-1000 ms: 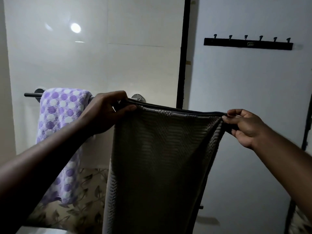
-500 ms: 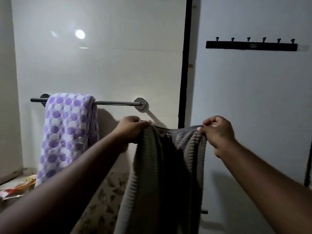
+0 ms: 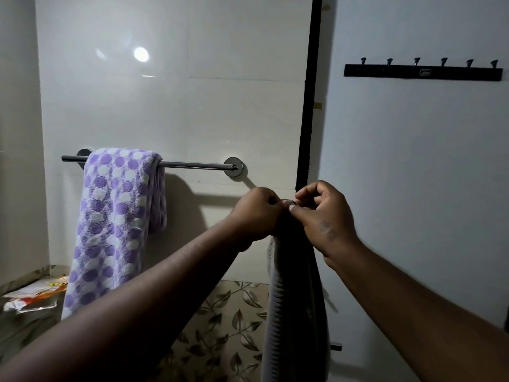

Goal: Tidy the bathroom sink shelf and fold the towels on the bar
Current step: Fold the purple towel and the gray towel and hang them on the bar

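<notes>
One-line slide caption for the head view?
Left hand and right hand pinch the grey towel folded, near the towel bar.

Chrome towel bar, fixed level to the tiled wall on two round mounts, carrying a purple-and-white dotted towel draped over its left part, the front fall hanging lower than the back. Lower left: a dim ledge bearing what appear to be crumpled orange-and-white packets, just beside the towel's hem.

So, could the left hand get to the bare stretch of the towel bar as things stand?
Probably yes: nothing lies between the left hand and the bare towel bar; the dotted towel covers only its left part. But it and the right hand pinch the grey towel.
</notes>
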`<action>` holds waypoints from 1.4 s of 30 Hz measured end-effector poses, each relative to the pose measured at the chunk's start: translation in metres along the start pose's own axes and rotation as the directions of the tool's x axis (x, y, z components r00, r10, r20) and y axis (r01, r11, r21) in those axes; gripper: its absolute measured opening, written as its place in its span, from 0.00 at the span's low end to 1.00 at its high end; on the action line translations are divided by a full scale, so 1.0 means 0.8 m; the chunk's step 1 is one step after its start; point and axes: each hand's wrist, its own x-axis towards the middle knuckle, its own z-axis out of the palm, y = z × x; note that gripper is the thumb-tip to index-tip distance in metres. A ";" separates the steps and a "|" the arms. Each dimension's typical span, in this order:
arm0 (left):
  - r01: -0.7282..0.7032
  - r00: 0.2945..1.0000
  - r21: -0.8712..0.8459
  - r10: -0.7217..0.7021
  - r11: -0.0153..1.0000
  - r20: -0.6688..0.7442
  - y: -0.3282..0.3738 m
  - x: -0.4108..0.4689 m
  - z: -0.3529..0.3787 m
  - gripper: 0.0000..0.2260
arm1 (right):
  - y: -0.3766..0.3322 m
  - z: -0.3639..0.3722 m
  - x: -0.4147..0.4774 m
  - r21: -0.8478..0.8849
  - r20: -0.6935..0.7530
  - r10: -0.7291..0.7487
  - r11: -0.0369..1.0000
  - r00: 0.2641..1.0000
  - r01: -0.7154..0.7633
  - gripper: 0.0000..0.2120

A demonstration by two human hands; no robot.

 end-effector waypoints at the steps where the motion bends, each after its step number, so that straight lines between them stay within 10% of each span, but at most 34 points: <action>1: 0.004 1.000 -0.005 -0.004 1.000 -0.012 0.003 -0.001 0.002 0.12 | 0.000 -0.003 -0.002 0.012 0.045 -0.006 1.000 0.999 0.006 0.14; 9: -0.204 0.978 0.214 0.210 0.955 -0.007 0.022 -0.014 0.020 0.09 | 0.019 -0.025 0.004 0.049 0.058 -0.097 0.994 0.994 0.094 0.18; 13: -0.481 0.807 0.608 0.590 0.631 0.026 0.017 -0.010 0.001 0.25 | 0.025 -0.059 0.022 0.362 0.149 -0.005 0.931 0.989 -0.050 0.17; 18: -0.397 0.916 0.756 0.276 0.520 0.290 0.028 0.014 -0.007 0.29 | 0.039 -0.090 0.041 0.642 0.360 0.017 0.720 0.933 -0.262 0.16; 25: -0.442 0.878 0.800 0.378 0.406 0.293 0.089 0.032 -0.002 0.20 | 0.048 -0.069 0.021 0.731 0.260 0.138 0.619 0.956 -0.288 0.18; 32: -0.458 0.888 0.711 0.312 0.534 0.338 0.080 0.033 -0.051 0.18 | 0.059 -0.008 -0.068 0.646 0.120 -0.062 0.763 0.991 -0.030 0.37; 37: -0.429 0.903 0.637 0.300 0.641 0.306 0.055 0.047 -0.123 0.21 | 0.025 0.066 -0.058 0.435 -0.262 -0.352 0.788 0.899 0.436 0.25; 42: -0.401 0.853 0.734 0.516 0.549 0.080 0.066 0.088 -0.215 0.17 | -0.028 0.150 0.014 0.291 -0.325 -0.524 0.737 0.787 0.611 0.10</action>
